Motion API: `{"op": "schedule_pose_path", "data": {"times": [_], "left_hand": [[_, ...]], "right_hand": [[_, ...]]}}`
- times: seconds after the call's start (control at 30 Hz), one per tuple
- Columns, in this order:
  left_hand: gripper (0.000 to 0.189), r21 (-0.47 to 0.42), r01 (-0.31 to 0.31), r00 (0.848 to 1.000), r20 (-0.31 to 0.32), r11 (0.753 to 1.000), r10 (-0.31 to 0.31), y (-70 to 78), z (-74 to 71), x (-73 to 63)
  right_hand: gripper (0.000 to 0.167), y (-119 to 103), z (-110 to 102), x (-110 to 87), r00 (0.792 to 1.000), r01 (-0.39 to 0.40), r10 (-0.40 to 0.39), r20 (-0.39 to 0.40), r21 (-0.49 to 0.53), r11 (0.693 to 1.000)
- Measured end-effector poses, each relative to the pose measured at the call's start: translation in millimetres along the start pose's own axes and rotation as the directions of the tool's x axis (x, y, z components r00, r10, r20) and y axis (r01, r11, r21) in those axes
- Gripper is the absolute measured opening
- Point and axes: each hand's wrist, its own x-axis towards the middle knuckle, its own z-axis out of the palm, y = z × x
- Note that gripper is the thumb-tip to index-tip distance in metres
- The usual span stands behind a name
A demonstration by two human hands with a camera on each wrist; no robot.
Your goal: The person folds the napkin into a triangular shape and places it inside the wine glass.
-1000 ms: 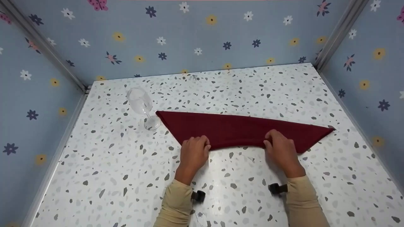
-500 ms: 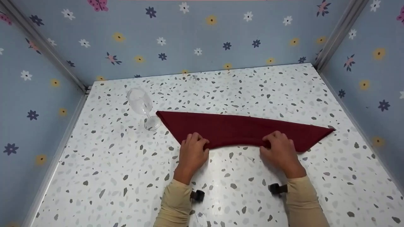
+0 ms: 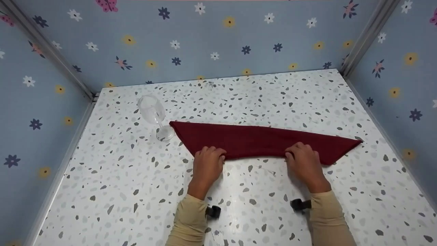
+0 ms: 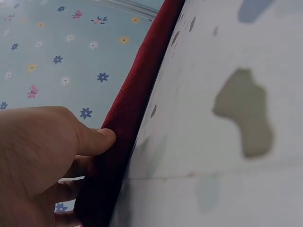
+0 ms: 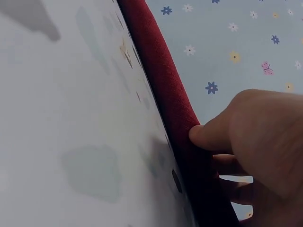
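Observation:
A dark red cloth napkin lies folded into a long trapezoid across the middle of the table. Its near edge is rolled into a thick, rounded band. My left hand pinches this edge near its left end; in the left wrist view the thumb presses the front of the roll, with the fingers over the cloth. Toward the right end, my right hand pinches the same edge, its thumb against the roll in the right wrist view. The fingertips are partly hidden behind the cloth.
A clear stemmed glass is at the left, its foot close to the napkin's far left corner. The white speckled table is bounded by flowered blue panels at the back and both sides.
The napkin's near edge between the hands has gone from curved to nearly straight. Its far left corner has shifted slightly nearer. The right fingers have re-gripped the edge; the left hand has shifted slightly left.

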Motion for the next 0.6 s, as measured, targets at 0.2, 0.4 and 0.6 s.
{"op": "schedule_pose_path", "data": {"times": [0.2,0.4,0.6], "left_hand": [[0.013,-0.053,0.040,0.999,-0.001,0.998,-0.040,-1.2,0.7,0.4],[0.009,-0.053,0.075,0.997,-0.009,0.996,-0.076,-1.3,0.8,1.4],[0.006,0.004,0.082,0.996,-0.020,0.997,-0.082,-2.3,1.0,1.7]], "right_hand": [[0.020,1.0,-0.4,0.4,1.000,-0.004,0.004,-0.002,-0.003,1.000],[0.013,0.5,-2.5,2.9,0.997,-0.069,0.070,-0.013,0.054,0.996],[0.011,-0.3,-3.6,3.5,0.996,-0.087,0.087,-0.007,0.036,0.996]]}}
